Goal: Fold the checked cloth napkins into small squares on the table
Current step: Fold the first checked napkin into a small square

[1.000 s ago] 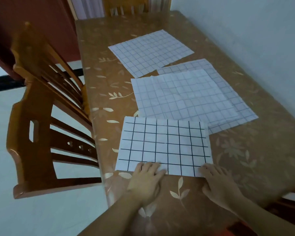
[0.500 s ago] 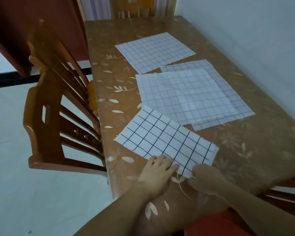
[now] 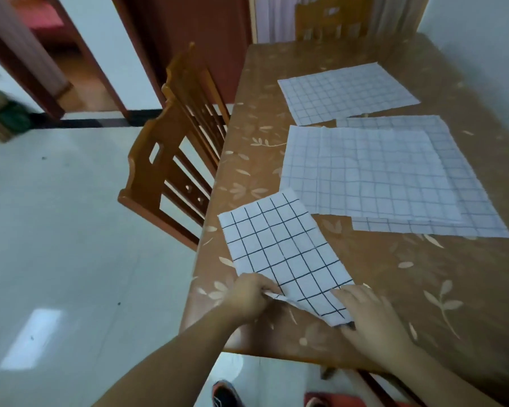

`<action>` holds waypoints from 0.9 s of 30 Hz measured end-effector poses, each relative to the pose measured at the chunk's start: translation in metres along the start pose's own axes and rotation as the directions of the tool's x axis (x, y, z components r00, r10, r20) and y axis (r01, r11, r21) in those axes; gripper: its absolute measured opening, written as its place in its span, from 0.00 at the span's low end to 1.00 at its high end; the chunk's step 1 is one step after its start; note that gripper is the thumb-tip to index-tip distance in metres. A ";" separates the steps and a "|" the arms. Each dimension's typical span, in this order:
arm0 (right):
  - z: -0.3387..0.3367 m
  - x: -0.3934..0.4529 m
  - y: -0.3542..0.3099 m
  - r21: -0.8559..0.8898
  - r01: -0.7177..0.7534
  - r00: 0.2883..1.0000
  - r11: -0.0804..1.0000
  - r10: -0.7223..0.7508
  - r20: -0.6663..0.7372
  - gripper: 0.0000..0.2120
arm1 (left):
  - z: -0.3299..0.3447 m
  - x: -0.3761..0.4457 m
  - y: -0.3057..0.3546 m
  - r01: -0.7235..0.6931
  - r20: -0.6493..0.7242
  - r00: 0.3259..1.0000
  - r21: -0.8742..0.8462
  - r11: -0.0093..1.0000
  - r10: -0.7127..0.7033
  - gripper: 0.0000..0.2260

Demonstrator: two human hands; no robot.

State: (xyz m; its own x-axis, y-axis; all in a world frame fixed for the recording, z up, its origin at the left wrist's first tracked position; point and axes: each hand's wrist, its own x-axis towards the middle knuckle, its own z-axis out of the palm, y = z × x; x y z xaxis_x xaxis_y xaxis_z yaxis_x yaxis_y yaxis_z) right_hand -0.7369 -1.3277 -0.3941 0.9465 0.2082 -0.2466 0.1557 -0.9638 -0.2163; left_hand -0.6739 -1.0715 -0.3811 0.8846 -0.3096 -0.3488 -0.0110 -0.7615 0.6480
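Observation:
A half-folded white napkin with bold black checks (image 3: 279, 251) lies skewed near the table's front left corner. My left hand (image 3: 249, 296) pinches its near left edge and lifts it slightly. At the napkin's near right corner, my right hand (image 3: 370, 315) grips the cloth with its fingers curled on it. Farther back, a large faint-checked napkin (image 3: 365, 171) lies flat on top of a second one (image 3: 465, 207). A third flat napkin (image 3: 347, 92) lies toward the far end.
The brown table (image 3: 423, 289) has a leaf-patterned cover; its front edge runs just under my wrists. A wooden chair (image 3: 177, 160) stands close against the table's left side, another chair (image 3: 329, 22) at the far end. A white wall borders the right side.
The bold-checked napkin has been rotated from square with the table edge to a long diagonal. Both hands went from lying flat on its near edge to gripping it.

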 end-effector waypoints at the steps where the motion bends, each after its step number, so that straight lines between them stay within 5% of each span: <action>1: -0.003 0.000 0.003 -0.046 0.020 1.000 0.999 -0.019 0.009 0.25 | 0.001 -0.008 -0.004 0.024 -0.017 1.000 -0.001 1.000 -0.024 0.14; 4: -0.008 -0.001 0.002 -0.046 0.113 0.990 0.992 -0.117 -0.074 0.15 | -0.002 -0.033 -0.020 0.028 -0.149 0.988 -0.027 0.999 -0.032 0.17; 6: -0.006 -0.003 0.000 -0.079 0.176 0.970 0.981 -0.186 -0.154 0.14 | -0.007 -0.047 -0.029 0.021 -0.245 0.969 0.110 0.994 0.007 0.15; 8: -0.003 -0.007 -0.003 -0.072 0.188 0.967 0.980 -0.197 -0.164 0.12 | -0.008 -0.060 -0.037 0.032 -0.210 0.976 0.378 0.925 0.052 0.16; 10: 0.004 -0.009 -0.004 -0.077 0.166 0.975 0.983 -0.175 -0.136 0.08 | -0.002 -0.067 -0.046 -0.062 -0.169 0.974 0.444 0.894 0.151 0.15; 12: 0.007 -0.013 -0.007 -0.052 0.146 0.986 0.988 -0.149 -0.079 0.07 | 0.007 -0.074 -0.051 -0.116 -0.117 0.978 0.381 0.917 0.172 0.13; 18: 0.001 -0.018 -0.014 0.241 -0.011 0.997 0.971 -0.009 0.083 0.10 | 0.000 -0.086 -0.073 0.120 -0.089 0.989 0.050 0.991 -0.116 0.06; 23: -0.023 -0.017 -0.028 0.672 -0.210 0.978 0.711 0.150 0.146 0.04 | -0.032 -0.080 -0.081 0.176 -0.175 0.964 -0.148 0.973 -0.201 0.12; 27: -0.034 -0.004 -0.045 0.844 -0.251 0.939 0.474 0.331 0.093 0.03 | -0.052 -0.067 -0.077 0.114 -0.220 0.950 -0.424 0.898 -0.224 0.11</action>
State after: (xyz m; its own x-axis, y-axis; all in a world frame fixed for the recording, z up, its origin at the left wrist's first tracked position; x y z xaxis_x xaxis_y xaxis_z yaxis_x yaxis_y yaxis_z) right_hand -0.7376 -1.2912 -0.3511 0.9138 -0.1084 -0.3915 -0.4027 -0.3686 -0.8378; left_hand -0.7083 -0.9627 -0.3722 0.9448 0.0017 -0.3278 0.2886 -0.4780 0.8296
